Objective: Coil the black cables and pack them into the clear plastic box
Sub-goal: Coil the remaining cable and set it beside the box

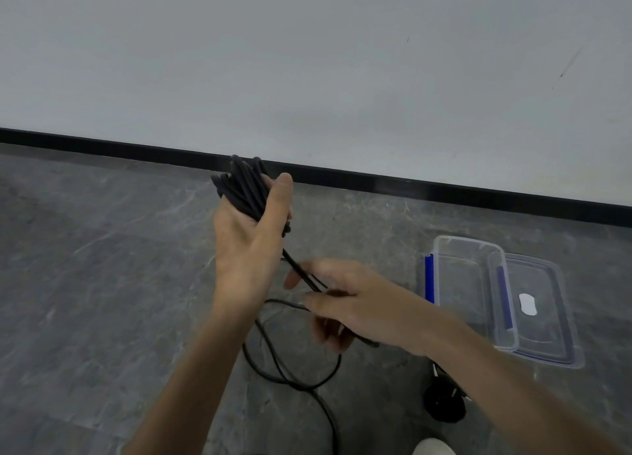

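We are partway through coiling: our left hand [251,236] clamps a bundle of black cable loops [244,188], our right hand [345,300] pinches the loose strand [290,369] trailing on the floor. The clear plastic box [468,283] sits open, empty, right of us.

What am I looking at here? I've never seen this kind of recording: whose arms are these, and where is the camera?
There is no machine: the one picture comes from a camera on a person's head, looking down at their bare hands. The left hand grips a folded bundle of black cable. The right hand pinches the loose length of cable, which trails in loops onto the grey floor. To the right, the clear plastic box sits open and empty, its lid beside it. A black plug lies nearby.
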